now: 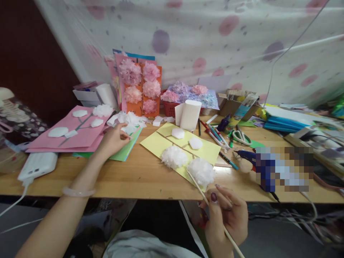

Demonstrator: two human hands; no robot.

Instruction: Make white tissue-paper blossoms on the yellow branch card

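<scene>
My right hand [225, 218] grips a thin wooden stick [200, 190] between thumb and fingers. Its tip reaches the left edge of a fluffy white tissue paper flower [201, 171] on a yellow card [150, 143]. Beside that sits a second white flower [174, 157]; two flat white paper pieces [195, 143] lie higher up on the card's drawn branches. My left hand [114, 139] is at a pile of white tissue paper pieces [129, 120] on green sheets [125, 152]. Its thumb and forefinger look apart; the other fingers are partly hidden.
At left are a pink card [88, 138] with white pieces and a white power bank [37, 165]. A white paper roll [191, 114] stands behind the yellow card. Markers [213, 132], scissors [242, 137] and a blue glue gun [247, 156] lie to the right. Cards with pink flowers [152, 89] stand behind.
</scene>
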